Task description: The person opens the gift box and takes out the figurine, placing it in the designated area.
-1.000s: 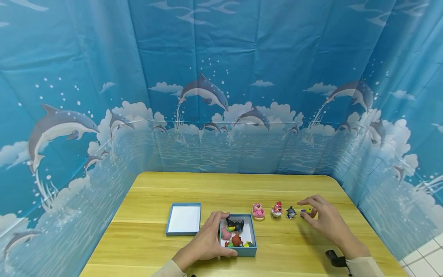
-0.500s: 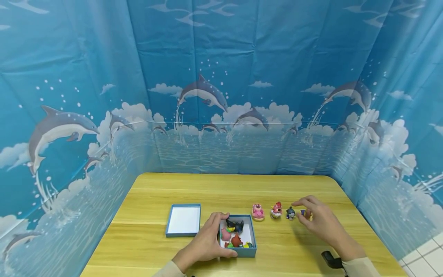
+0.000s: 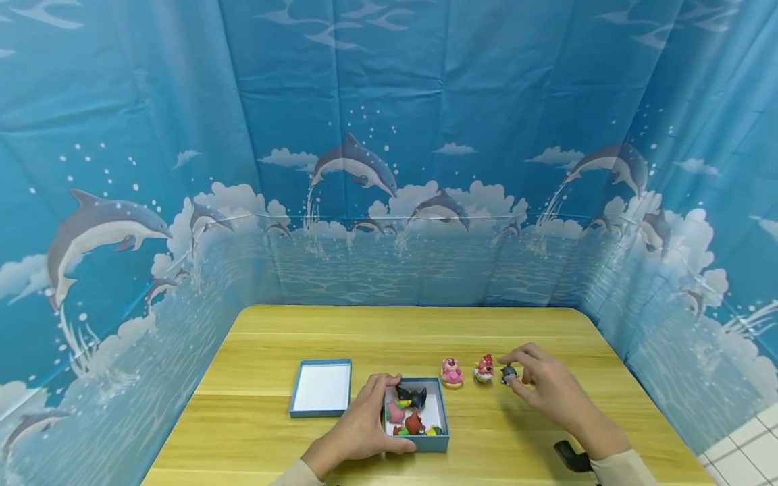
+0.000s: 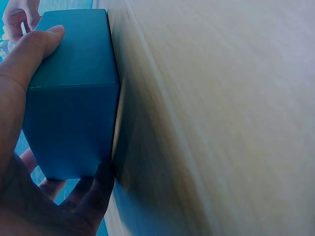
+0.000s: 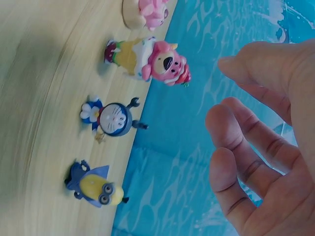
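Observation:
My left hand (image 3: 363,420) grips a small blue box (image 3: 433,443) by its left side, thumb on the front wall and fingers round the side and back. Inside the box lie a black figurine (image 3: 415,397), a pink one (image 3: 396,413), a red-brown one (image 3: 415,424) and green-yellow bits. My right hand (image 3: 550,388) hovers over the right end of a row of toy figurines, fingers bent and apart, holding nothing. Nearest to it are a blue cat figurine (image 5: 112,118) and a yellow figurine with goggles (image 5: 101,189), the latter mostly hidden behind the hand in the head view.
Farther left in the row stand a pink bear figurine with a red top (image 3: 484,369) and another pink bear (image 3: 452,373). A blue-rimmed box lid (image 3: 321,387) lies left of the box on the wooden table (image 3: 255,364). A dolphin-print curtain (image 3: 389,263) surrounds the table.
My right hand has moved left along the row, from over the yellow figurine to over the blue cat figurine. The left hand and the box have stayed in place.

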Demonstrator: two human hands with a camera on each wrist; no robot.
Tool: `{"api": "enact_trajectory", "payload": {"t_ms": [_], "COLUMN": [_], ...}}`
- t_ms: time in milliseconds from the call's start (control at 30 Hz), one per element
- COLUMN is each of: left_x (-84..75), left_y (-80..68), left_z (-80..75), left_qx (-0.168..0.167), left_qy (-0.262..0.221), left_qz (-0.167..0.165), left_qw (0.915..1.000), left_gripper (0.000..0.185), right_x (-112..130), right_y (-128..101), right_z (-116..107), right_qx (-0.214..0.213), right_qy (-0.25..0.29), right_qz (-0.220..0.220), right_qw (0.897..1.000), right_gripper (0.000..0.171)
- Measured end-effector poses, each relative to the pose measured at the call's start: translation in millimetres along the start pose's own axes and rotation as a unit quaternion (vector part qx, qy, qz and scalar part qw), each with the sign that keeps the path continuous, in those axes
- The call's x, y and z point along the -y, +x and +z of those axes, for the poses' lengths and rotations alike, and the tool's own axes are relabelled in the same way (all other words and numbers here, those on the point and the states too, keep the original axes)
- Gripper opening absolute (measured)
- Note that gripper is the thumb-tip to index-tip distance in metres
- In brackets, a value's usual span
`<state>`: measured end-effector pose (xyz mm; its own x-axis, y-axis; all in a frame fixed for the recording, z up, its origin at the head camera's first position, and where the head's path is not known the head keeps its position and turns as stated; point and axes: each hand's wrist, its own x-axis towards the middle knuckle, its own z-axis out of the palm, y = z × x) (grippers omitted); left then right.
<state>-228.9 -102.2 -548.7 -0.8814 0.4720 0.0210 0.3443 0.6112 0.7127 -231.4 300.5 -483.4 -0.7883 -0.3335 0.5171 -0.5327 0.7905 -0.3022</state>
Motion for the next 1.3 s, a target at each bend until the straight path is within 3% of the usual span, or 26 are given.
{"api": "enact_trajectory", "payload": {"t_ms": [333,1300], "left_x": [-2.0,-2.0], "left_y": [-0.5,-0.3], "left_z": [-1.2,0.6], "left_qx": [0.005,0.000], "left_qy": [-0.003,-0.002], "left_qz": [-0.003,-0.003], "left_qw": [1.0000,1.0000], "left_gripper": [0.124,0.124], "right_x": [17.4,58.7], "right_y": [6.7,19.0], "right_z": [5.1,29.9], "right_qx": [0.005,0.080], "right_qy": [-0.004,0.019], "right_qz": [-0.042,-0.039], "right_qw": [0.999,0.996], "right_gripper": [0.042,0.034]}}
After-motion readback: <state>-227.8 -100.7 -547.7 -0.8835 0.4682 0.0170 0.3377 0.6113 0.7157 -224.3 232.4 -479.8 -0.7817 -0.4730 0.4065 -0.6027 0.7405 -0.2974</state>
